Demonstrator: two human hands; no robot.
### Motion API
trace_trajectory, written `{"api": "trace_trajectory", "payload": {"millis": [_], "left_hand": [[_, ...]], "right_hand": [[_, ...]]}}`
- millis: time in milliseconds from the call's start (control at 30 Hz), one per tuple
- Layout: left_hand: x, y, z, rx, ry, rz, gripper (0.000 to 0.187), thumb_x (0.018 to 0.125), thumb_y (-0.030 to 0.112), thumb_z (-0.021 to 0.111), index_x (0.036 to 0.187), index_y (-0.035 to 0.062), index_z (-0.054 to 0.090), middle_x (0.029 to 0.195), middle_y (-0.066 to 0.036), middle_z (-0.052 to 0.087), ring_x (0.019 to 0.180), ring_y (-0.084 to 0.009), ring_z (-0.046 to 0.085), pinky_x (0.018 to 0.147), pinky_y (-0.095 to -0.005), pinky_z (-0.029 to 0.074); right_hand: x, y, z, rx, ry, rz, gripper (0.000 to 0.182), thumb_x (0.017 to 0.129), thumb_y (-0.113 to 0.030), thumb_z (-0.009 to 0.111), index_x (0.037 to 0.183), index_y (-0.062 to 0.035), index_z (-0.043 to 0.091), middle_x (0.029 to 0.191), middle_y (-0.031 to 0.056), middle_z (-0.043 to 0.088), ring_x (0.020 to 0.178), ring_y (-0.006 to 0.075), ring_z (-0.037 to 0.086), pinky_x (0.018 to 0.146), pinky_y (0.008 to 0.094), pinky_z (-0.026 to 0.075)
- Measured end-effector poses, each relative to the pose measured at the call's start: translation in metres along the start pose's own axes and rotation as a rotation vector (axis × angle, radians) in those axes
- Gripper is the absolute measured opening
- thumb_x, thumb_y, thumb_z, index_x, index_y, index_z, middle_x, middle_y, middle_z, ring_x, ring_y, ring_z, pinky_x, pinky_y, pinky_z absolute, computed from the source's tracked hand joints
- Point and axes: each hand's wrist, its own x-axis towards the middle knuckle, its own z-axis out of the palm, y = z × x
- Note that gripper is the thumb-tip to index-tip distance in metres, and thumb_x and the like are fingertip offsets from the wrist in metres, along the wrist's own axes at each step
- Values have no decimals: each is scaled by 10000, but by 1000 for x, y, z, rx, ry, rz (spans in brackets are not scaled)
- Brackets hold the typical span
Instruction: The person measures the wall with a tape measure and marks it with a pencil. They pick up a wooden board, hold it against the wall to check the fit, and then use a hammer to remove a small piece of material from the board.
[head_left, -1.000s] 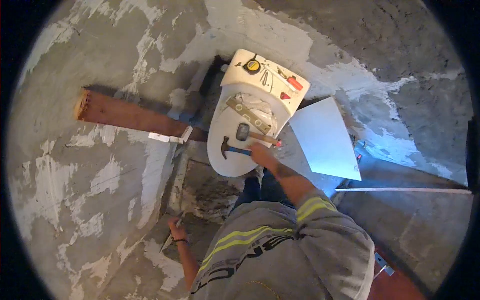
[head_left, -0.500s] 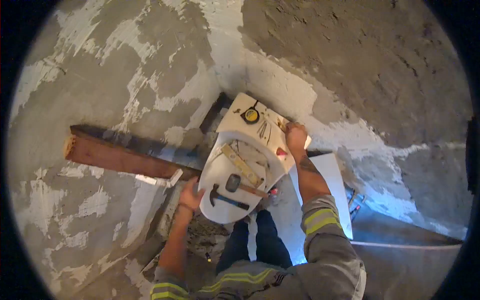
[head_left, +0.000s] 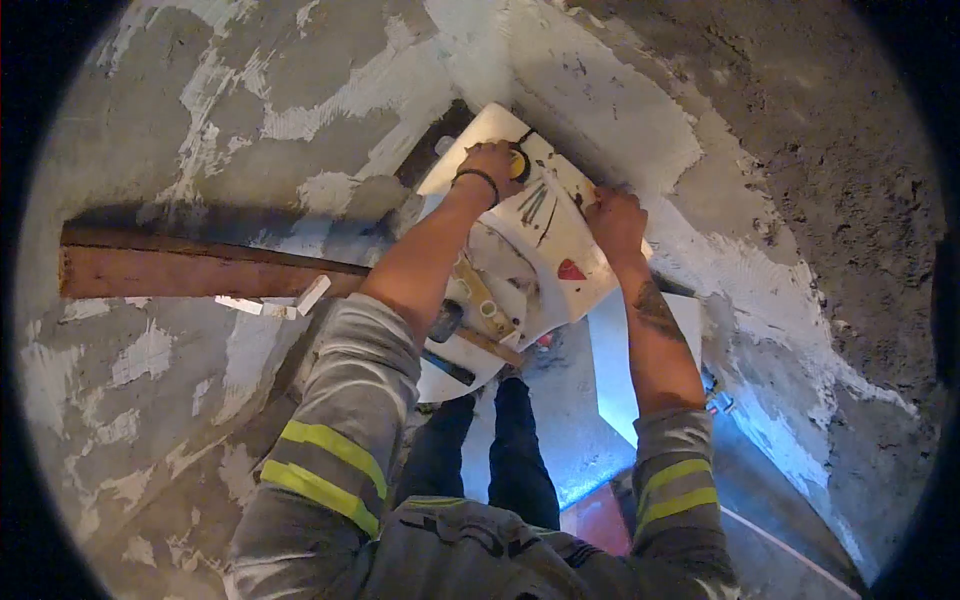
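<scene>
The left hand (head_left: 492,165) is at the upper part of the white fixture (head_left: 497,122); its fingers are curved over the edge of the yellow and black tape measure (head_left: 519,166), which lies on this upper part and is partly covered by the hand; I cannot tell if the fingers are clamped on it or only rest against it. The right hand (head_left: 615,222) is at the right side of the same upper part, with its fingers bent and close together; what is under them is hidden, so I cannot tell whether they grip something.

Between the hands, several thin dark rods (head_left: 535,207) lie on the white surface, too small to name with certainty; nearer to the person there is a red piece (head_left: 571,269), flat and almost triangular.

On the lower part of the fixture lies a yellowish level (head_left: 480,297); beside it is a mallet (head_left: 485,345), its dark head partly behind the left forearm; a blue and black handle (head_left: 449,367) lies next to the mallet, and its other end is hidden by the left arm.

On the left side a reddish wooden beam (head_left: 160,272) runs toward the fixture, and its near end goes behind the left arm; small white pieces (head_left: 272,305) are along its lower edge; on the right, a white panel (head_left: 612,365) is partly covered by the right forearm.
</scene>
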Motion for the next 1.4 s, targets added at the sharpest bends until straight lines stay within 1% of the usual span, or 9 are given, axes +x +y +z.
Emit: {"api": "trace_trajectory", "payload": {"millis": [167, 267, 400, 533, 667, 767, 1000, 1067, 1400], "left_hand": [[-27, -10, -8, -283, 332, -19, 581, 624, 304, 788, 1082, 15, 577, 977, -197, 644, 930, -345, 620, 823, -407, 497], [-74, -33, -13, -478, 461, 96, 533, 639, 278, 773, 1084, 57, 582, 983, -174, 640, 898, -339, 609, 811, -399, 491], [-197, -33, -66, -1341, -32, 112, 459, 803, 218, 730, 1190, 73, 530, 985, 7, 575, 914, -108, 548, 824, -306, 472], [-278, -26, -130, -1384, 21, 274, 730, 741, 190, 796, 1339, 16, 416, 1230, -50, 527, 1124, -132, 495, 981, -291, 397], [-333, -30, -196, -1423, 209, 355, 694, 753, 46, 763, 1340, 27, 393, 1203, -71, 553, 1102, -159, 533, 924, -309, 459], [-360, -37, -242, -1476, 262, 418, 658, 766, -43, 720, 1328, 35, 387, 1152, -80, 580, 1059, -166, 570, 871, -308, 501], [-405, -59, -330, -1283, 50, 269, 562, 775, -25, 715, 1271, 10, 454, 1040, -79, 636, 941, -142, 621, 804, -267, 519], [-406, -58, -347, -973, 116, 210, 472, 779, 22, 729, 1199, 2, 515, 1000, -70, 646, 920, -133, 625, 801, -254, 513], [-360, -49, -444, -995, -74, 156, 259, 833, 35, 681, 1061, 41, 560, 967, -29, 580, 863, -125, 621, 774, -280, 556]], "right_hand": [[-15, -16, -39, 537, 142, 173, 176, 837, -196, 535, 889, -68, 644, 905, 182, 637, 872, 389, 598, 748, 477, 469], [-50, -47, -67, 567, 92, -45, 225, 835, -257, 595, 798, -45, 529, 768, 163, 534, 764, 368, 528, 672, 468, 414], [-84, -142, -137, 1001, -189, -79, 383, 740, -195, 745, 939, -44, 455, 1005, 114, 524, 967, 230, 506, 843, 347, 438], [-96, -211, -180, 1464, -357, -191, 390, 775, -111, 717, 922, -81, 357, 1250, 175, 510, 1122, 215, 484, 955, 329, 417], [-95, -265, -226, 1550, -219, -342, 412, 773, -194, 734, 950, -49, 391, 1213, 161, 544, 928, 195, 512, 843, 327, 446], [-110, -301, -256, 1927, -65, -135, 369, 751, -85, 720, 958, -60, 416, 1177, 132, 564, 960, 138, 521, 829, 284, 448], [-128, -320, -360, 1013, -85, -534, 738, 578, -211, 855, 1198, -27, 499, 983, 38, 503, 830, 150, 477, 774, 289, 432], [-122, -325, -359, 967, -131, -516, 801, 524, -273, 888, 1194, -43, 516, 936, 32, 506, 819, 164, 485, 755, 295, 430], [-44, -323, -387, 824, 117, -829, 692, 535, -364, 862, 1099, -77, 584, 963, 84, 595, 1027, 318, 507, 899, 416, 408]]}}
